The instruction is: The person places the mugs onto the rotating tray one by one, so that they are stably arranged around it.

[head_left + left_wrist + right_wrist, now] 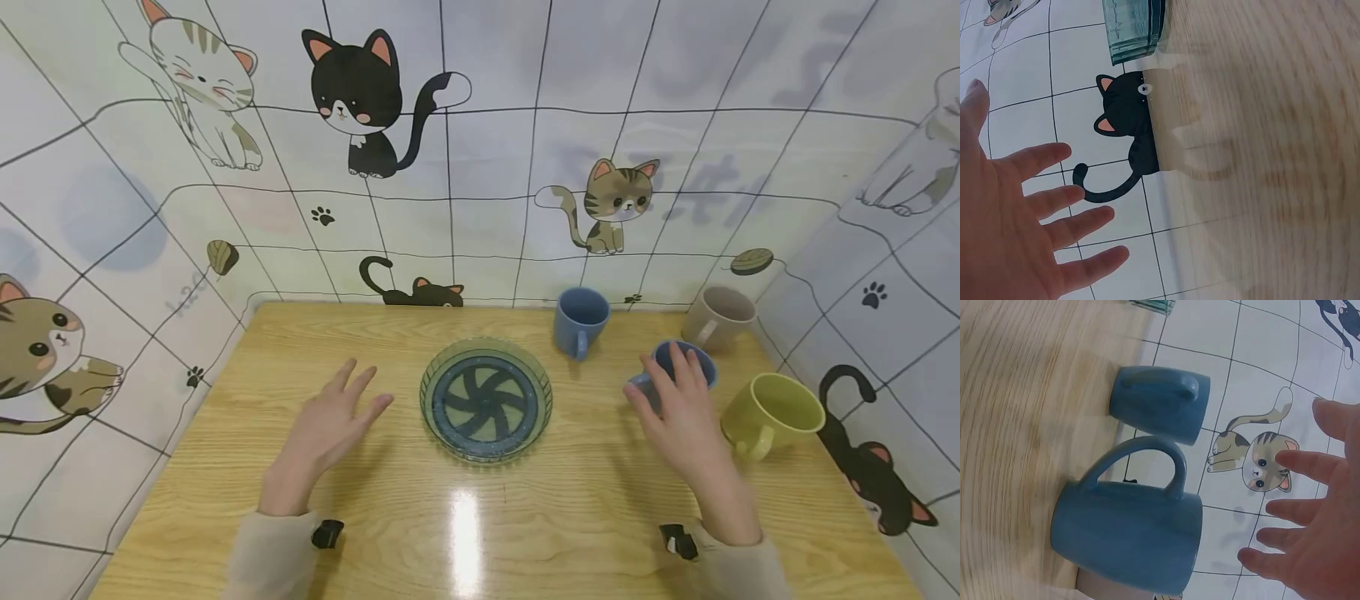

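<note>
My left hand (324,427) is held over the table left of the glass dish, fingers spread, with nothing in it; the left wrist view shows its palm (1010,231) and extended fingers. On the right, my right hand (684,421) is above the nearer blue mug (703,364), overlapping it in the head view. From the right wrist, a gap shows between the fingertips and this blue mug (1129,534), whose handle points left in the head view. A second blue mug (581,320) stands further back. The round greenish glass dish (486,454) has a dark blue swirl pattern.
Behind the nearer blue mug, a grey-beige mug (716,321) stands near the back right corner. A yellow-green mug (776,417) is right of my right hand. Cat-printed white sheeting (495,167) rises around the wooden table (555,525) at the back and sides.
</note>
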